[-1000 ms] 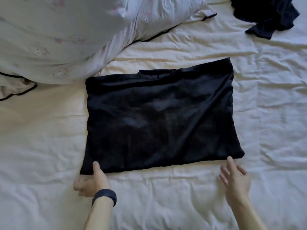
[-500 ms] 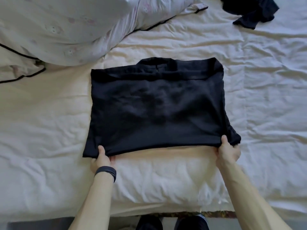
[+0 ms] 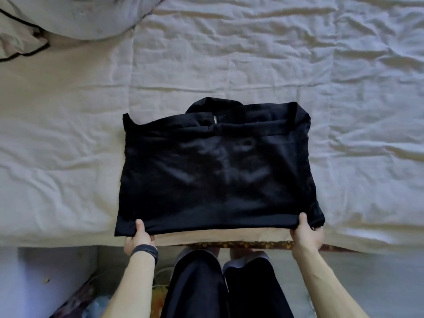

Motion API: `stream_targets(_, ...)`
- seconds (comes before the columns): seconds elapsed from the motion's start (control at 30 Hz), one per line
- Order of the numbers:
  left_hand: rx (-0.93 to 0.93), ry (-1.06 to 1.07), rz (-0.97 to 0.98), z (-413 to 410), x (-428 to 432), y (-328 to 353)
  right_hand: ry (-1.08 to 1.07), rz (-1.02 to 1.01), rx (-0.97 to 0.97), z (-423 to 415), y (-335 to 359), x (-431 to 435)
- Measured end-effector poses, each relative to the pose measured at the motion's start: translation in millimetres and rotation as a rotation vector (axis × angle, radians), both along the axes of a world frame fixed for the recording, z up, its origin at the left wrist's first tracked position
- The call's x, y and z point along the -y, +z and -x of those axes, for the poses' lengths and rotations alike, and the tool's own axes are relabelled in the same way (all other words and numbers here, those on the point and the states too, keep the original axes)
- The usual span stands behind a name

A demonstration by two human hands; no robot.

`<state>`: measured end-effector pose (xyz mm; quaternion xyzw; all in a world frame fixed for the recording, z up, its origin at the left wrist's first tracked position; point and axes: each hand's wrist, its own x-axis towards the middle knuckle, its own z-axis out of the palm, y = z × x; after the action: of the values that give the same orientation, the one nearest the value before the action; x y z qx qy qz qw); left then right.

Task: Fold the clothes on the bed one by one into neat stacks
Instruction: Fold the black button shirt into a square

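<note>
Nearest the camera, the left hand point(image 3: 137, 237) and right hand point(image 3: 306, 235) each pinched a near corner of the black garment point(image 3: 213, 175), thumbs on top. It lay folded flat at the near edge of the bed point(image 3: 344, 111). A pillow point(image 3: 75, 14) sat far left.

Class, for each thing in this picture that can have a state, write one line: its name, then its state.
Black fabric garment: folded into a rectangle, lying flat, collar at the far edge.
Left hand: grips the garment's near left corner, thumb on top.
Right hand: grips its near right corner, thumb on top.
White bedsheet: spread, wrinkled.
Pale pillow: lying at the far left.
</note>
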<state>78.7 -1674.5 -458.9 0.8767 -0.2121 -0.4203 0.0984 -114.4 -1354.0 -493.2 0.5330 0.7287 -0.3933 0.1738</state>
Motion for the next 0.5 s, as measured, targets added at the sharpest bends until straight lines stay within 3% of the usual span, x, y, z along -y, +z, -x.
stream_targets(0.1, 0.009, -0.019, -0.035, -5, 1, -6, 0.052, -0.010, 0.066, 2, 1, -1)
stream_targets(0.17, 0.098, -0.099, -0.116, 1, 8, -10, 0.180, -0.132, 0.137, 18, 12, 9)
stream_targets(0.2, 0.214, -0.223, -0.118, 9, 12, -9, 0.278, -0.230, 0.134, 28, 20, 17)
stream_targets(0.27, 0.391, -0.590, 0.138, 36, 23, 0, 0.549, -0.345, -0.048, 50, 41, 40)
stream_targets(0.33, 0.344, -0.932, 0.387, 71, 42, 6, 0.737, -0.228, -0.222, 74, 52, 69)
stream_targets(0.37, 0.274, -1.019, 0.381, 88, 55, 2, 0.728, -0.110, -0.243, 87, 51, 84)
stream_targets(0.43, 0.106, -0.944, 0.162, 123, 82, -10, 0.578, 0.106, -0.173, 119, 43, 114)
stream_targets(0.5, -0.060, -0.676, 0.008, 151, 104, -16, 0.338, 0.320, -0.069, 148, 30, 134)
